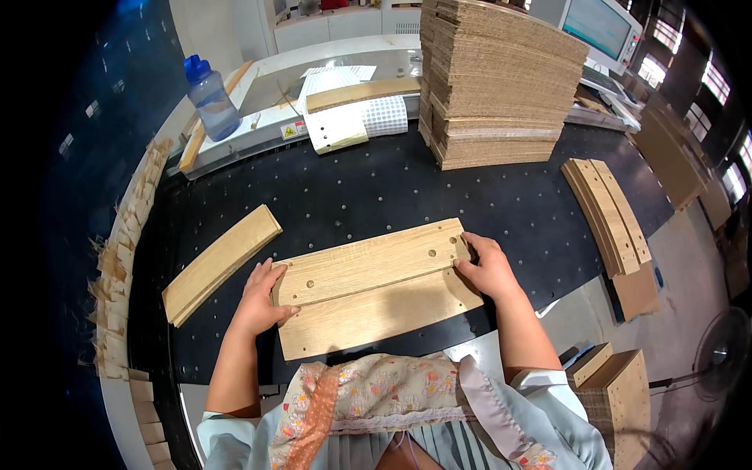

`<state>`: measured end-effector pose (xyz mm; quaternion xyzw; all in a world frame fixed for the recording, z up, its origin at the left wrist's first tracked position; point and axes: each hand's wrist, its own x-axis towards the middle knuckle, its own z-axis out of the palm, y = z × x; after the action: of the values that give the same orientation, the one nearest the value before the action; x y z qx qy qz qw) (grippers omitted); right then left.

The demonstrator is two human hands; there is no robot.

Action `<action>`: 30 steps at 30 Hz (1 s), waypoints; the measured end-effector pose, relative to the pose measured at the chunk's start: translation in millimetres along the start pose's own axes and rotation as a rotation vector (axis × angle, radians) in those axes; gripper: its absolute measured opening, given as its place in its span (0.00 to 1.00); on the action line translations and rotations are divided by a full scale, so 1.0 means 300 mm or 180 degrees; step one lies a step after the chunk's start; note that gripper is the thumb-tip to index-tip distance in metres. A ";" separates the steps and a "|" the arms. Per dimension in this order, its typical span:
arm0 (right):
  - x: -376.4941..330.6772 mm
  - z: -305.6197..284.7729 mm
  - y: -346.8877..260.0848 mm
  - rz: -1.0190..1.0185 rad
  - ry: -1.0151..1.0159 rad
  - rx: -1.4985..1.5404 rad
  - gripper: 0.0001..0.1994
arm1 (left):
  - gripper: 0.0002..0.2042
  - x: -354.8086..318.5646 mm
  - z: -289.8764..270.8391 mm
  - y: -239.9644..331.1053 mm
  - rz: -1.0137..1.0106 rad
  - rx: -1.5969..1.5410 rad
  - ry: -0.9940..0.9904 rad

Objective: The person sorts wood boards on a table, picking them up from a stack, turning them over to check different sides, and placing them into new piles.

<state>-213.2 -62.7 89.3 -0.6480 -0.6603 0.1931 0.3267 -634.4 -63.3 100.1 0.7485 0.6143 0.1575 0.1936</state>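
A light wood-grain board [368,262] with several drilled holes lies slantwise in front of me. It overlaps or rests against a second board [376,325] of the same colour on its near side; I cannot tell how much of that one it covers. My left hand [258,301] grips the left end of the holed board, fingers at the far corner and thumb near the seam between the boards. At the other end my right hand [491,269] is closed on it, fingers over the end and thumb on the face near the holes.
Narrow boards [223,262] lie stacked to the left on the black studded table [329,184]. A tall pile of boards [501,86] stands at the back, near a blue water bottle [213,102] and papers [337,125]. More drilled boards [607,211] sit at the right edge.
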 end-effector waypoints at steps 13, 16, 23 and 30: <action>0.184 0.030 -0.159 -0.1124 -0.1636 -0.1380 0.50 | 0.47 0.233 0.055 0.224 0.1167 0.0607 -0.1008; 0.249 0.068 -0.182 -0.1087 -0.2033 -0.1631 0.51 | 0.45 0.223 0.061 0.228 0.1307 0.0785 -0.0642; 0.432 0.034 -0.260 -0.1387 -0.1269 -0.1437 0.28 | 0.41 0.300 0.040 0.230 0.2136 0.1592 0.1251; 0.539 0.102 -0.176 -0.1719 -0.1076 -0.1080 0.16 | 0.34 0.360 0.033 0.258 0.1676 0.1536 0.0909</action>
<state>-264.1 96.8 132.7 -0.4542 -0.8751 0.0919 0.1398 -542.1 28.5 128.6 0.8752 0.4413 0.1554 -0.1227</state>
